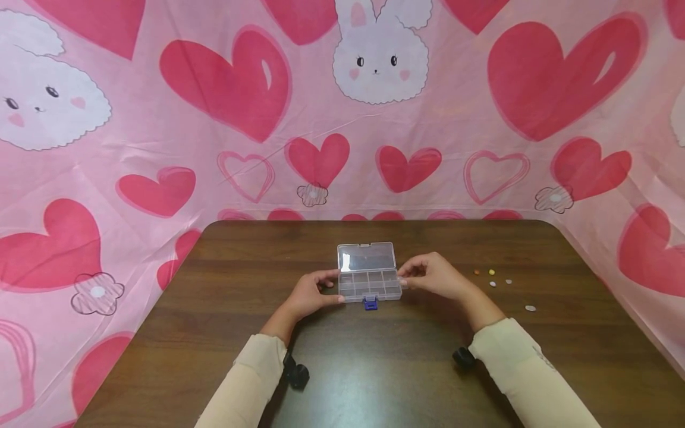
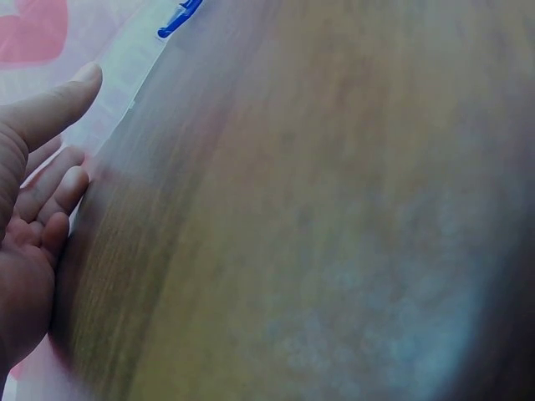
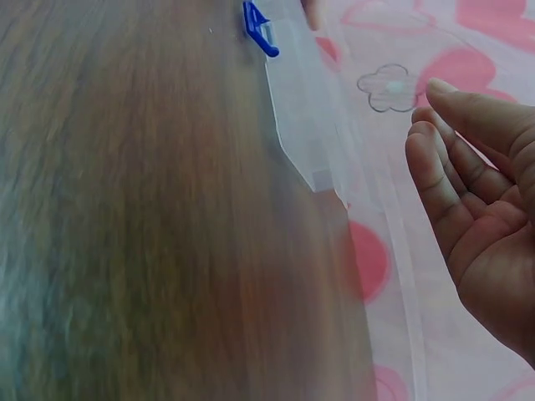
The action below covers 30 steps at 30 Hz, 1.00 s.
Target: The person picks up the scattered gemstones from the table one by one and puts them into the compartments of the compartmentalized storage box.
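The open box (image 1: 369,285) sits on the desk (image 1: 364,368) between the left hand (image 1: 307,295), fingers parted wide, just touching one end, and the right hand (image 1: 434,276), fingers nearly meeting by the other, hold unclear, so light, even steadying seems wise.

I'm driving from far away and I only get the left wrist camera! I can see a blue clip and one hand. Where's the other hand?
Observer: The right hand is at the right end of the clear box.
Operator: Ooh, what's the inside of the box like?
Observer: It has two rows of compartments, and the lid is open.
Operator: Are there any other little things around?
Observer: Yes, five small pieces lie to the right of that hand, one of them yellow.
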Each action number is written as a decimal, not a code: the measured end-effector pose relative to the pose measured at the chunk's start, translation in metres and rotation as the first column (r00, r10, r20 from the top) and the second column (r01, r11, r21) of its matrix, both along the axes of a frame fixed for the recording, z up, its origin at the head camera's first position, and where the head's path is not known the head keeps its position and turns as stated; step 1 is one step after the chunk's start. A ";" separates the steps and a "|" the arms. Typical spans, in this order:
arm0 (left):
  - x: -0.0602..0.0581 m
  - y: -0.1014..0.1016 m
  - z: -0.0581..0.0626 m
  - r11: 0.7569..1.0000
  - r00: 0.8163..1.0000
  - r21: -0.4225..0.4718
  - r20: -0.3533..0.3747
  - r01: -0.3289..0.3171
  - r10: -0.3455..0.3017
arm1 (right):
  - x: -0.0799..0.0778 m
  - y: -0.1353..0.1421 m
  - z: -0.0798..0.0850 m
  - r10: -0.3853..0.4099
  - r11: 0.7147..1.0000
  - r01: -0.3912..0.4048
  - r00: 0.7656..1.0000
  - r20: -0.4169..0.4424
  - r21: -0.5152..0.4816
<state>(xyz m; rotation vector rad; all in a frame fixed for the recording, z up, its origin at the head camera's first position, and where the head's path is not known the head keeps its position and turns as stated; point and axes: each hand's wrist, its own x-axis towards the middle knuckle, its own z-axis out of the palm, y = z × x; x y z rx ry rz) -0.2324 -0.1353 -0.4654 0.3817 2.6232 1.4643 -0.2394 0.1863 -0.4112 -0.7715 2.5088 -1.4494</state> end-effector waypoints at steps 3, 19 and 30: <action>0.000 0.000 0.000 1.000 1.000 0.002 0.003 -0.002 0.002 | -0.002 -0.006 0.000 0.014 1.000 -0.014 1.000 -0.002 -0.003; 0.000 0.000 0.000 1.000 1.000 -0.011 -0.006 0.005 -0.005 | -0.020 -0.036 0.002 0.021 0.998 -0.023 0.999 0.044 0.055; 0.000 0.000 -0.002 1.000 1.000 0.005 -0.007 0.003 -0.003 | -0.031 -0.050 -0.002 -0.003 0.995 -0.002 0.999 0.053 0.096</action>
